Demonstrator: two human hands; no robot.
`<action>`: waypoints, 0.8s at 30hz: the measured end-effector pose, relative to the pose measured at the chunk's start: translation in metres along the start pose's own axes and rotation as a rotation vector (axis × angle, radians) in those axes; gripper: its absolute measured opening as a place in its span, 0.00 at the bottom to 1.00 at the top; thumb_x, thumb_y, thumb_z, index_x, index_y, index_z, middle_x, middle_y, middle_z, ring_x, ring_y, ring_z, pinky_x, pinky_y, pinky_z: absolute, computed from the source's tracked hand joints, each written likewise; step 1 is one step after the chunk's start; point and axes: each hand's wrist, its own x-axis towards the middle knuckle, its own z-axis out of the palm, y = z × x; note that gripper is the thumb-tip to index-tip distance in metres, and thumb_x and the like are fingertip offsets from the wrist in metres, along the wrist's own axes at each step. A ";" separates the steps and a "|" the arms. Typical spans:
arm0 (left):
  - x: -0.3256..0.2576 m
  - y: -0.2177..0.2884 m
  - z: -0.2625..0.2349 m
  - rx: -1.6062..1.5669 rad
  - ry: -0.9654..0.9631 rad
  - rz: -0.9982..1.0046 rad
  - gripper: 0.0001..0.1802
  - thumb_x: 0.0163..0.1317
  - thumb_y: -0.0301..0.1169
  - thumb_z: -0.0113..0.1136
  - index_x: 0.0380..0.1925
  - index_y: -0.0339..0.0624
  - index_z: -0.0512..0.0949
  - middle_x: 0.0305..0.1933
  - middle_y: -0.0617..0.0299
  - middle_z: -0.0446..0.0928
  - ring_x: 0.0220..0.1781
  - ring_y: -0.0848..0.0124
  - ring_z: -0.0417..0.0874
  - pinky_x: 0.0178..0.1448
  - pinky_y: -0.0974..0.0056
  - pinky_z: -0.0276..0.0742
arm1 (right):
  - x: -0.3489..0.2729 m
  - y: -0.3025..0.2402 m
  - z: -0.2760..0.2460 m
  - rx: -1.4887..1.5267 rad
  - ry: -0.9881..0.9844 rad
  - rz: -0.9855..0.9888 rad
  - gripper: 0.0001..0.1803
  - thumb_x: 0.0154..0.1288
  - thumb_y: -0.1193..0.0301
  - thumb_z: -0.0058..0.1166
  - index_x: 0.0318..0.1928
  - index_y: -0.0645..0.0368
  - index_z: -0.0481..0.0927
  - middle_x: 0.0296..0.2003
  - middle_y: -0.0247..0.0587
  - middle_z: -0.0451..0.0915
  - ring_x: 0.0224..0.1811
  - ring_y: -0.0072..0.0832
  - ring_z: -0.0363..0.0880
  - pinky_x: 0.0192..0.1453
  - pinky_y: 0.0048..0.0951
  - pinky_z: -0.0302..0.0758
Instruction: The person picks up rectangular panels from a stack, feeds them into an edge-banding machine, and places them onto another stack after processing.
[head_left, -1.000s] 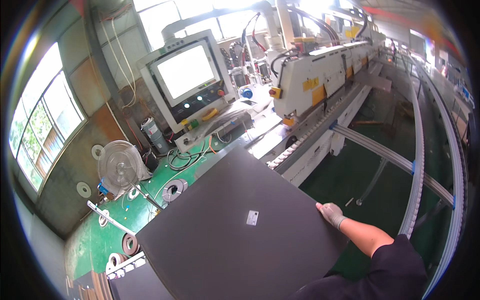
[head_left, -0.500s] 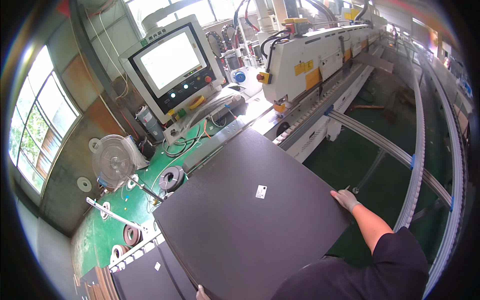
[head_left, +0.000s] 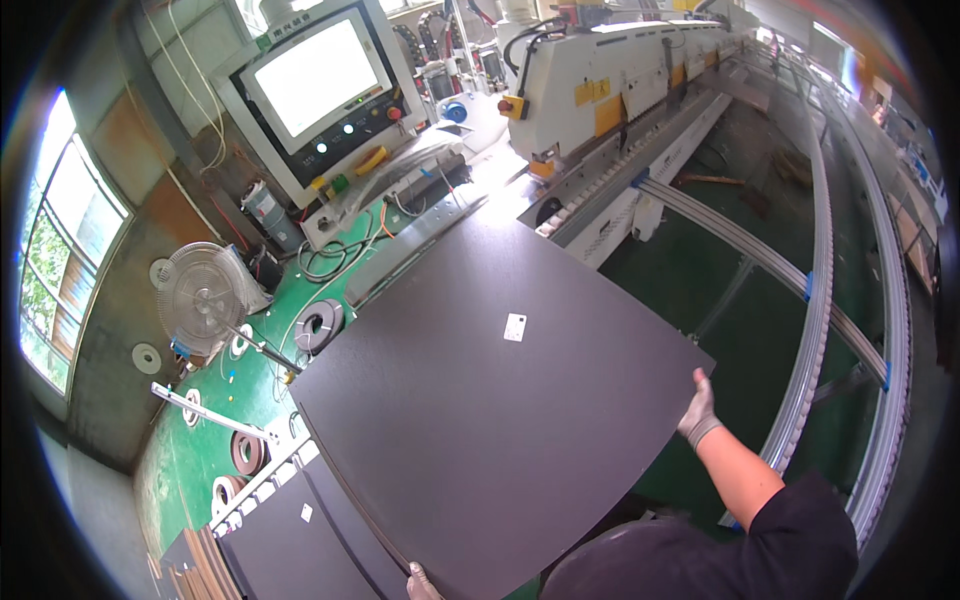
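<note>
A large dark grey-brown panel (head_left: 480,400) with a small white label (head_left: 515,327) lies flat in front of me, its far end at the machine's infeed. My right hand (head_left: 700,412), in a pale glove, grips the near right edge just below the right corner. Its thumb points up beside the edge, and the other fingers are hidden behind or under the panel. At the bottom of the view, my left hand (head_left: 421,582) holds the panel's left edge near its near end. Only the thumb side shows there; its fingers are out of sight beneath.
A long white machine (head_left: 600,95) runs away to the right, with a lit control screen (head_left: 318,78) at left. Roller rails (head_left: 812,330) stand on the right. Another dark panel (head_left: 290,540) lies lower left. A fan (head_left: 203,300) and edging rolls (head_left: 318,326) are on the green floor.
The panel has slid a little forward and turned slightly. My right hand has moved around the right corner onto the near edge. My left hand keeps the left edge. The view has shifted slightly.
</note>
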 end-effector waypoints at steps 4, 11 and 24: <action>-0.022 0.017 0.011 0.036 -0.004 0.032 0.34 0.76 0.52 0.42 0.57 0.27 0.73 0.55 0.53 0.77 0.55 0.61 0.78 0.61 0.58 0.75 | -0.099 0.095 0.024 -0.203 -0.022 0.436 0.36 0.66 0.45 0.50 0.64 0.58 0.70 0.66 0.50 0.69 0.70 0.48 0.64 0.76 0.52 0.56; -0.013 0.035 -0.005 0.252 -0.080 0.239 0.31 0.76 0.51 0.41 0.50 0.28 0.76 0.48 0.56 0.79 0.48 0.66 0.78 0.53 0.60 0.76 | -0.146 0.155 0.027 -0.876 -0.207 1.066 0.34 0.68 0.41 0.51 0.46 0.63 0.83 0.39 0.43 0.86 0.31 0.23 0.82 0.41 0.25 0.81; -0.044 0.116 0.091 0.208 -0.002 0.075 0.31 0.74 0.53 0.45 0.54 0.32 0.74 0.47 0.50 0.80 0.47 0.57 0.81 0.53 0.54 0.79 | -0.090 0.167 0.014 -1.145 -0.342 0.508 0.38 0.72 0.42 0.46 0.66 0.62 0.72 0.63 0.42 0.74 0.68 0.30 0.67 0.74 0.27 0.60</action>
